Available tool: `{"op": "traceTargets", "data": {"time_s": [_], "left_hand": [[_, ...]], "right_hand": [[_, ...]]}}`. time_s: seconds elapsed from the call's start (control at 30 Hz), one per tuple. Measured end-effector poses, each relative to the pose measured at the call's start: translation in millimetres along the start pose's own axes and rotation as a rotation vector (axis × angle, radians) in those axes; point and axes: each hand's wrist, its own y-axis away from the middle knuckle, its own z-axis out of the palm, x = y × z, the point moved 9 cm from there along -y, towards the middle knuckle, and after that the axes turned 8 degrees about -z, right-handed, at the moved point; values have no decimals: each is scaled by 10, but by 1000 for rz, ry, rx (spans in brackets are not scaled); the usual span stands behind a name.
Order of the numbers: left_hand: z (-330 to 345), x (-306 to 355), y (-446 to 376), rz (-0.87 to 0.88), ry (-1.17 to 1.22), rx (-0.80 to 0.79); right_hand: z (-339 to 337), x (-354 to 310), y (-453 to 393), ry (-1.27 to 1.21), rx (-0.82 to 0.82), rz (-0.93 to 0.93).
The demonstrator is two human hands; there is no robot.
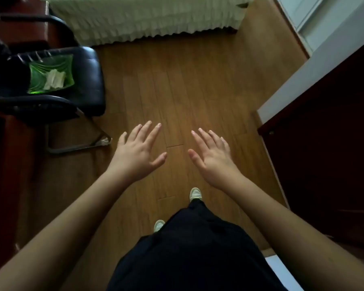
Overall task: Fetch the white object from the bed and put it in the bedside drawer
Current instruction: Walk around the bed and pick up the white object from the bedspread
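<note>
My left hand (pixel 138 153) and my right hand (pixel 211 156) are stretched out side by side over the wooden floor, palms down, fingers straight and spread, holding nothing. The bed (pixel 147 17) with a pale green ruffled skirt lies ahead at the top of the view; only its side shows. No white object on the bed is in view, and no bedside drawer can be made out.
A black chair (pixel 88 80) stands at the left and carries a green glass dish (pixel 51 74) with white pieces in it. Dark wooden furniture (pixel 328 143) rises at the right, with a white wall edge beside it. My feet in light shoes (pixel 195 194) stand on the floor.
</note>
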Motion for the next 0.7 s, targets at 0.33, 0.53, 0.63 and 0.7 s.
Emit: {"op": "traceTargets", "data": {"time_s": [0.33, 0.53, 0.63, 0.7], "left_hand": [[-188, 701, -969, 41, -9, 47], [-260, 864, -1481, 67, -38, 35], [-317, 782, -1820, 79, -51, 30], [-377, 677, -2117, 86, -56, 41]], "right_hand": [[-521, 958, -550, -56, -20, -44], [-949, 1165, -1040, -119, 120, -51], [-1085, 1274, -1404, -99, 127, -25], [-1150, 1355, -1667, -79, 124, -12]]}}
